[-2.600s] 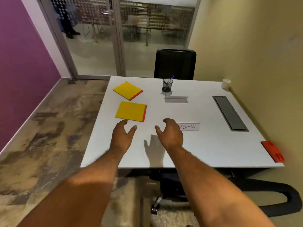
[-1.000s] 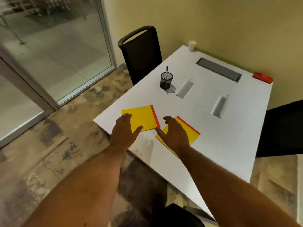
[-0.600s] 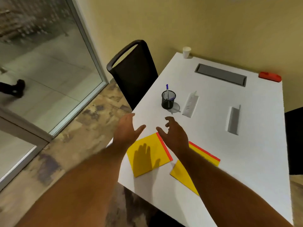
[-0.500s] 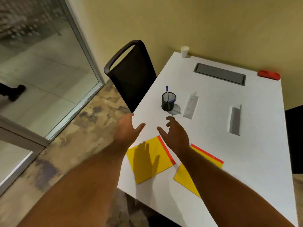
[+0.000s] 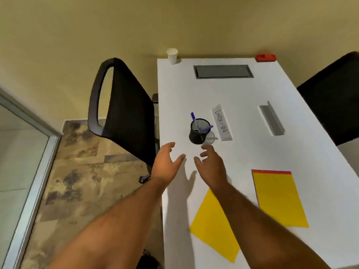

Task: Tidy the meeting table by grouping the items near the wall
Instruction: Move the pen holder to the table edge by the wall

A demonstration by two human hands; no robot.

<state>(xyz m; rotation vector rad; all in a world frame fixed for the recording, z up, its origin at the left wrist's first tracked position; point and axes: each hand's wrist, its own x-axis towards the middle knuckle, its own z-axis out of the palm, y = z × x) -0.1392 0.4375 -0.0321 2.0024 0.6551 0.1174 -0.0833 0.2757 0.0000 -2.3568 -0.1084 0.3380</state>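
A black mesh pen cup (image 5: pixel 199 133) with blue pens stands mid-table on the white table (image 5: pixel 242 90). Just short of it hover my left hand (image 5: pixel 165 164) and my right hand (image 5: pixel 210 165), both empty with fingers spread. Beside the cup lies a white folded sign reading CHECK-IN (image 5: pixel 221 123); a second folded sign (image 5: pixel 272 120) lies further right. Two yellow pads with red edges lie near me: one (image 5: pixel 214 226) partly under my right forearm, the other (image 5: pixel 278 199) to its right. By the wall stand a white paper cup (image 5: pixel 172 55) and a red object (image 5: pixel 265 57).
A grey cable hatch (image 5: pixel 223 71) is set into the table near the yellow wall. A black mesh chair (image 5: pixel 120 111) stands at the table's left side, another black chair (image 5: pixel 334 98) at the right. Glass partition and stone floor lie to the left.
My view has swung round the table corner so the wall is straight ahead. Both hands have moved past the yellow pads and close to the pen cup, still empty.
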